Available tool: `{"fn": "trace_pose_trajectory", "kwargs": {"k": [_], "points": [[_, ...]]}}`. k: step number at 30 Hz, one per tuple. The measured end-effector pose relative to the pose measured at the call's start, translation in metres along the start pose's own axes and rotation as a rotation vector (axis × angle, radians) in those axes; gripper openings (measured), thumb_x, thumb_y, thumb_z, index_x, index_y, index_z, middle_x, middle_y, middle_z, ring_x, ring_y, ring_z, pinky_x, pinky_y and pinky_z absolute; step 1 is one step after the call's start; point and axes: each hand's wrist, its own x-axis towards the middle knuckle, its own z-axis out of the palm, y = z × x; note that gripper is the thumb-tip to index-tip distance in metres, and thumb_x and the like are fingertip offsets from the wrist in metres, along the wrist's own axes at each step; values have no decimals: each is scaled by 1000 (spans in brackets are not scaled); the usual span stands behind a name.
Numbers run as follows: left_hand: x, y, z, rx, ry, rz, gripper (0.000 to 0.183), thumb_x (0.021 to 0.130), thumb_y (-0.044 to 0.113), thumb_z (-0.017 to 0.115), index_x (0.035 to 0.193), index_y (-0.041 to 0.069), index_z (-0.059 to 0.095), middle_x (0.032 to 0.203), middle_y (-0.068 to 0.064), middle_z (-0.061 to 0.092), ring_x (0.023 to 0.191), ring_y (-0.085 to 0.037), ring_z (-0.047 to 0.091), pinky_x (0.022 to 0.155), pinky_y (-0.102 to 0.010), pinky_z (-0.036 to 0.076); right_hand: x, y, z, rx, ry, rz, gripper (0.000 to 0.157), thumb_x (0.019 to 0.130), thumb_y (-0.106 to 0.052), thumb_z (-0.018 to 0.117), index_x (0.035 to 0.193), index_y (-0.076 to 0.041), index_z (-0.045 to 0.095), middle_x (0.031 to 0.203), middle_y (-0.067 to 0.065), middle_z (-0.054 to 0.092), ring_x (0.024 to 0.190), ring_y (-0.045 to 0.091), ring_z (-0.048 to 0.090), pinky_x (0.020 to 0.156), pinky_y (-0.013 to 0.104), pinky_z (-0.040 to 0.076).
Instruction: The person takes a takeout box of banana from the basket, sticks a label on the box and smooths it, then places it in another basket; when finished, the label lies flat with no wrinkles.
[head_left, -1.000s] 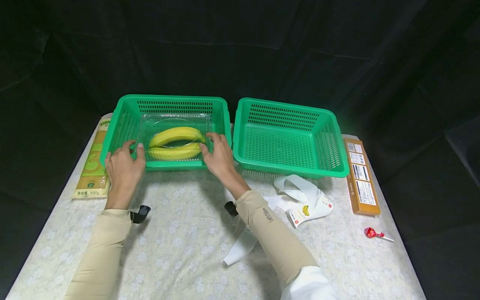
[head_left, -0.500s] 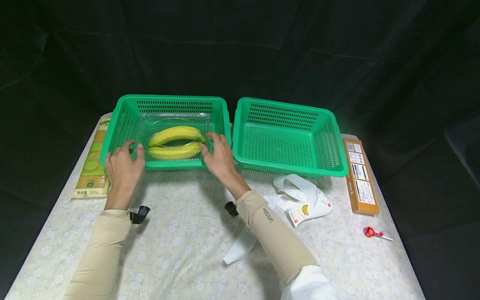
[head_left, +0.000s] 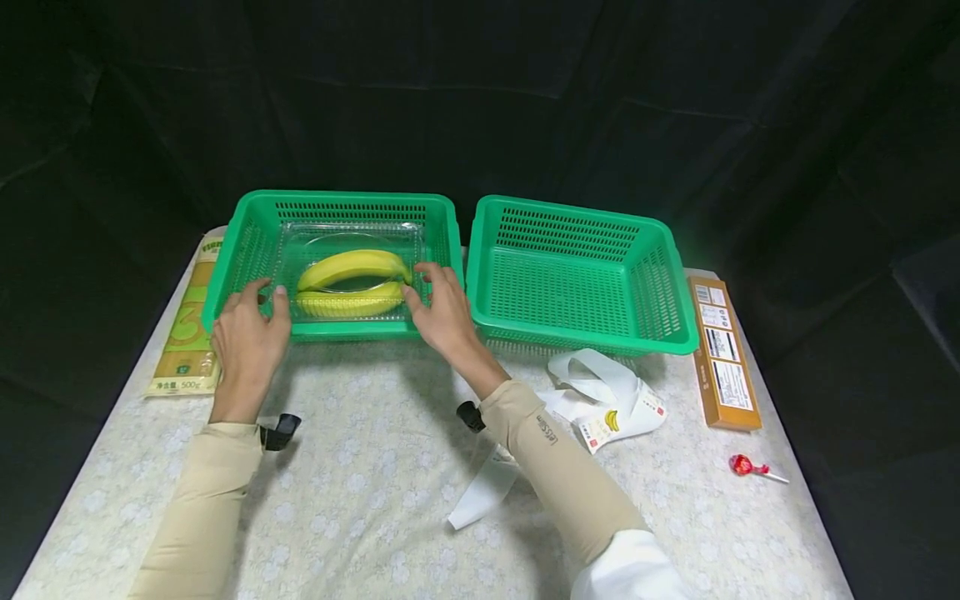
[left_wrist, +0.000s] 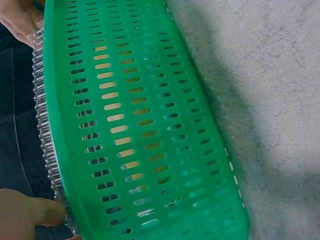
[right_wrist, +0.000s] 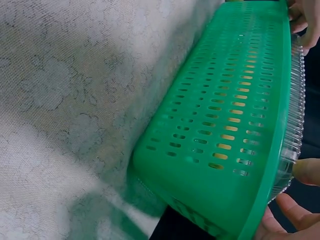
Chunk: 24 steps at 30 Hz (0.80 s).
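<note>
Two bananas (head_left: 351,267) lie side by side, seen through a clear plastic box (head_left: 348,227) inside the left green basket (head_left: 247,217). My left hand (head_left: 251,337) grips the near left corner of that box, thumb against its ribbed edge in the left wrist view. At the near right corner, my right hand (head_left: 447,317) pinches the box between thumb and fingers. Both wrist views show the ribbed box edge (right_wrist: 297,105) standing above the basket's rim. The fingers on the box's far side are partly hidden.
A second green basket (head_left: 555,287) stands on the right. Left of the baskets lies a yellow-green 500 g packet (head_left: 183,333). Crumpled white strips (head_left: 622,417) with a banana print, an orange-brown box (head_left: 723,358) and a red lollipop (head_left: 741,465) lie at the right.
The clear box and its bananas have shifted very slightly upward in the head view. My right hand and forearm have moved a little to the right; the left hand is nearly still.
</note>
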Motion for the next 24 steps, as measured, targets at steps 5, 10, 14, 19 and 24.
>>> {"fn": "trace_pose_trajectory", "kwargs": {"k": [5, 10, 14, 19, 24], "points": [[-1, -2, 3, 3, 29, 8, 49, 104, 37, 46, 136, 4, 61, 117, -28, 67, 91, -48, 61, 79, -62, 42, -1, 0, -1, 3, 10, -7, 45, 103, -27, 56, 144, -9, 51, 136, 17, 54, 110, 31, 61, 87, 45, 53], [-1, -1, 4, 2, 38, 11, 48, 104, 37, 47, 135, 4, 62, 116, -27, 68, 89, -46, 61, 79, -61, 42, -2, 1, 0, 8, 21, -11, 44, 103, -28, 57, 143, -9, 52, 135, 17, 55, 109, 31, 61, 86, 45, 53], [-2, -1, 4, -4, 46, 10, 48, 104, 38, 48, 134, 4, 63, 117, -25, 68, 88, -45, 61, 80, -60, 43, -2, 2, 1, 4, 19, -11, 43, 103, -28, 56, 143, -11, 52, 136, 17, 54, 110, 31, 60, 88, 45, 52], [-2, -1, 4, -6, 41, 4, 48, 104, 38, 47, 135, 4, 62, 117, -26, 68, 90, -45, 61, 82, -60, 43, -2, 1, 0, 8, 12, -2, 44, 103, -29, 56, 143, -13, 51, 137, 17, 54, 111, 31, 60, 87, 45, 53], [-1, -1, 2, -12, 38, 5, 48, 103, 37, 47, 135, 4, 62, 116, -28, 68, 90, -45, 61, 80, -62, 42, -2, 1, -1, 20, 12, 4, 44, 103, -29, 56, 143, -12, 51, 137, 17, 54, 110, 30, 60, 84, 43, 54]]}}
